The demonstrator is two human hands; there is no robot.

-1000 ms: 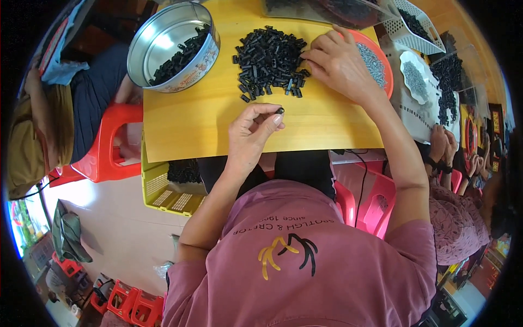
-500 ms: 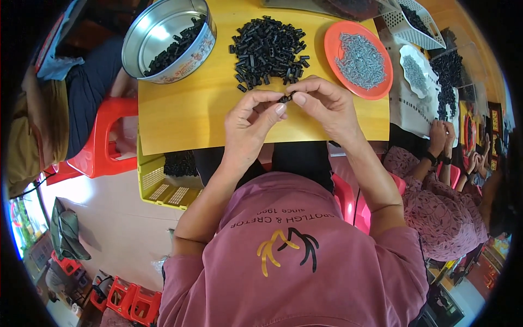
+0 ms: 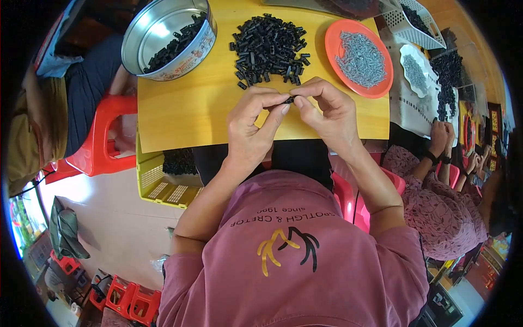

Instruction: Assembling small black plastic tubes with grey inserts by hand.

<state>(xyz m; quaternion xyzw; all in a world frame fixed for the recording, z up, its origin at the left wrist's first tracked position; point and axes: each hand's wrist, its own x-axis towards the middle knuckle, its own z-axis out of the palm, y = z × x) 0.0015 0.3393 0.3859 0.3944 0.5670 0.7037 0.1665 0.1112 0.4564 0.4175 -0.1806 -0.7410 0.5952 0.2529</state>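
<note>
Between my two hands, over the near part of the yellow table (image 3: 180, 117), is a small black plastic piece (image 3: 290, 100). My left hand (image 3: 251, 120) pinches one end of it with thumb and forefinger. At its other end, the fingertips of my right hand (image 3: 329, 111) close on it. Fingers cover most of the piece. Just beyond my hands lies a heap of similar black plastic pieces (image 3: 269, 49). To the right, an orange-red plate (image 3: 388, 71) holds a pile of small silvery metal parts (image 3: 359, 60), possibly screws.
A round metal tin (image 3: 185, 68) with black pieces inside stands at the table's far left. Red stools (image 3: 103, 141) are at the left, and a yellow crate (image 3: 152, 185) sits below the table edge. At right, another person's hands (image 3: 441, 136) rest near a white cloth (image 3: 406, 106).
The black piece has shifted slightly to the right between my fingers. My right fingers have drawn in closer around its end. The heap and the plate look the same.
</note>
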